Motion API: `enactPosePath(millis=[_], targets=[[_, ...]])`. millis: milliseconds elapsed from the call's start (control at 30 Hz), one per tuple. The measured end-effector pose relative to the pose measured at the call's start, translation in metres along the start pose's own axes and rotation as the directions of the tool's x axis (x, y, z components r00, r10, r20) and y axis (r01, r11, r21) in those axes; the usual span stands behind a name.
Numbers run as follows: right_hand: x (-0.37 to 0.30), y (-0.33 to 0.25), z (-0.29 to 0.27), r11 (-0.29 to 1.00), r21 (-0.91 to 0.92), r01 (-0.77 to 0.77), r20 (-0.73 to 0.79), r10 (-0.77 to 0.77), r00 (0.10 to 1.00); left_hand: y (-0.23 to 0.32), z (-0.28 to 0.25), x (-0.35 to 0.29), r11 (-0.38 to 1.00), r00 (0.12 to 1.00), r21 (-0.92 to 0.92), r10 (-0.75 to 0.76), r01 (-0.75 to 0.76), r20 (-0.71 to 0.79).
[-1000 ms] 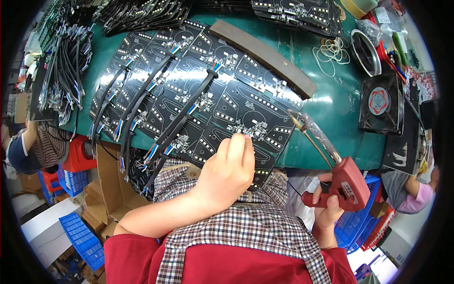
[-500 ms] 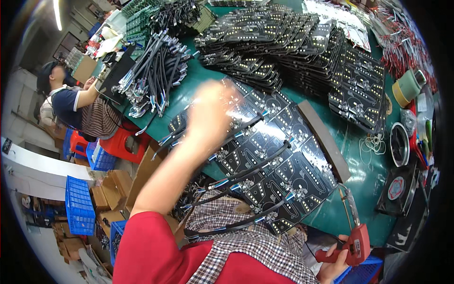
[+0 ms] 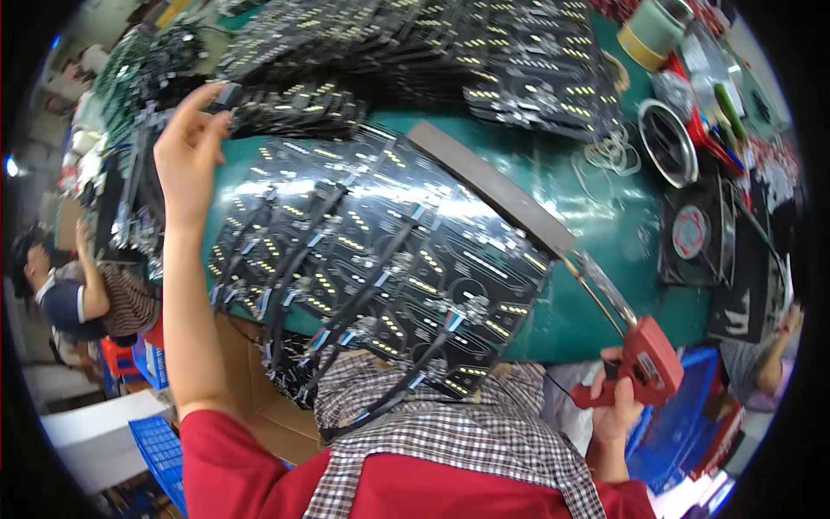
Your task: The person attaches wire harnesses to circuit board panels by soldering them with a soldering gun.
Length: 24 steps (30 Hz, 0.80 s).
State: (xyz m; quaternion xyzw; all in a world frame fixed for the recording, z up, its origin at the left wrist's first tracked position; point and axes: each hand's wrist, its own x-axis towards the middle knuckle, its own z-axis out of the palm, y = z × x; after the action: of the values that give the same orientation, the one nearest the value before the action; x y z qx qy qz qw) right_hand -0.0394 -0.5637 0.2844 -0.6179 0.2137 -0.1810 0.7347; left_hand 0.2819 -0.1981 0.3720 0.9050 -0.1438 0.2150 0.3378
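Observation:
My right hand [image 3: 616,405] grips a red soldering gun [image 3: 654,368] at the table's near right. Its long metal tip points up and left, by the lower end of a grey-brown bar [image 3: 493,186]. Left of the bar lie black circuit boards [image 3: 406,259] with rows of pale LEDs, side by side. Several black cables [image 3: 346,303] with coloured wire ends run across them toward my apron. Raised at the far left, my left hand [image 3: 186,151] has thumb and forefinger apart. A small dark piece touches or lies behind its fingertip; I cannot tell which.
Tall stacks of black boards [image 3: 536,73] stand along the back of the green table [image 3: 605,225]. A cable bundle [image 3: 138,190] lies at the far left. A black fan [image 3: 696,229], a round metal-rimmed container [image 3: 667,143] and thin string [image 3: 609,156] are at right. Another person [image 3: 73,285] sits at far left.
My left hand has moved from over the boards to the far left, beside the board stacks. The whole view has shifted. My right hand still holds the soldering gun.

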Motion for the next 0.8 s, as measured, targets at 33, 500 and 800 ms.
enactPosePath(millis=[33, 500, 800], targets=[[0.002, -0.005, 0.003, 0.998, 0.037, -0.040, 0.008, 0.040, 0.999, 0.035, 0.018, -0.020, 0.998, 0.992, 0.013, 0.055, -0.057, 0.117], [0.021, -0.020, 0.025, 0.962, 0.024, -0.272, 0.168, 0.264, 0.950, 0.131, 0.124, -0.151, 0.954, 0.863, -0.028, 0.283, -0.299, 0.419], [0.027, -0.019, 0.030, 0.942, -0.078, -0.326, 0.242, 0.335, 0.911, 0.126, 0.127, -0.158, 0.937, 0.855, 0.049, 0.293, -0.346, 0.428]])
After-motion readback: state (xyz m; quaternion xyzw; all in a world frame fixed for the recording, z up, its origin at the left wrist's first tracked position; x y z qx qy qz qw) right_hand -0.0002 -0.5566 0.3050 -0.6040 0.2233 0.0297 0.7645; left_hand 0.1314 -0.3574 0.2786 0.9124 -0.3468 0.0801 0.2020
